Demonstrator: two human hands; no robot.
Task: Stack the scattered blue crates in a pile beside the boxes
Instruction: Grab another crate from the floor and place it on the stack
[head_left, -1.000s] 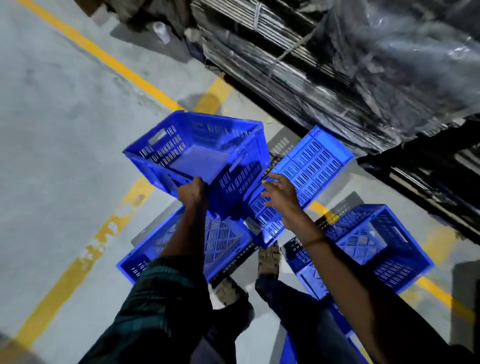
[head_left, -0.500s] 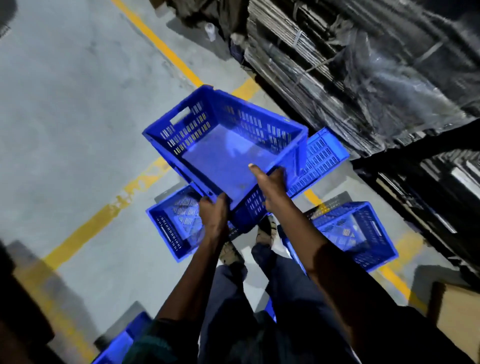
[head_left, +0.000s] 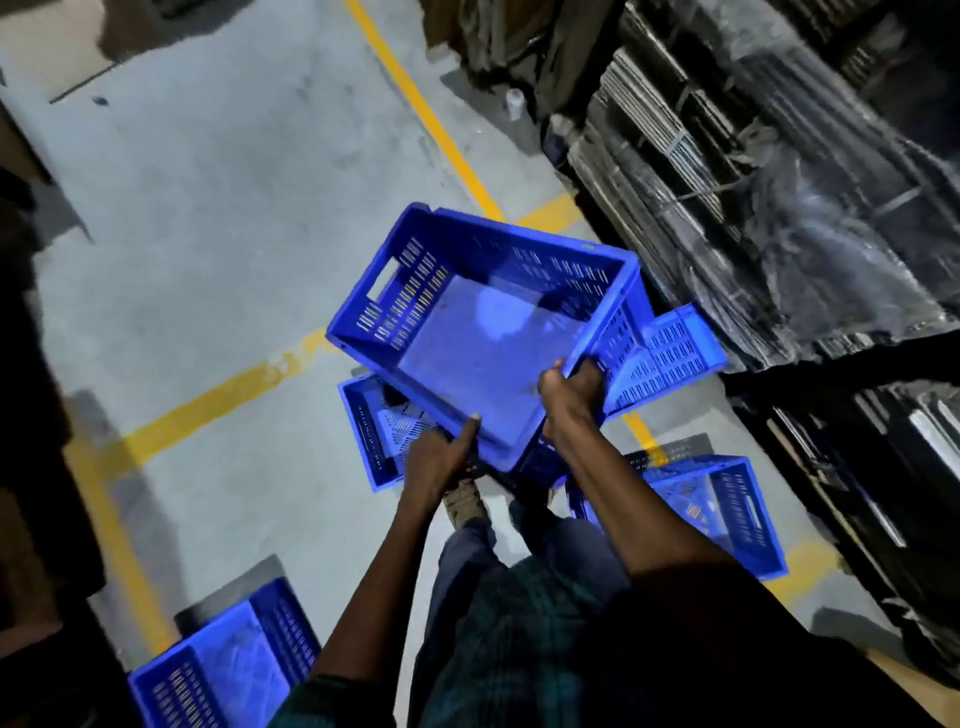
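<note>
I hold an empty blue slotted crate (head_left: 483, 332) in the air, open side up and tilted toward me. My left hand (head_left: 436, 457) grips its near rim. My right hand (head_left: 574, 389) grips the near right corner. Under it, a second blue crate (head_left: 376, 426) sits on the floor, partly hidden. A third crate (head_left: 670, 353) lies tipped at the right against the wrapped pallet. Another crate (head_left: 722, 514) lies on its side at lower right. One more crate (head_left: 228, 660) lies at lower left.
Shrink-wrapped stacks of flat cardboard (head_left: 779, 197) fill the right side on dark pallets. Yellow floor lines (head_left: 426, 114) cross the grey concrete. My feet (head_left: 465, 501) stand between the crates. A dark mass (head_left: 31, 415) borders the left edge. Open floor lies ahead to the left.
The held crate has come up and levelled, its open side now facing me. My view has swung back and left, bringing the lower-left crate fully into sight.
</note>
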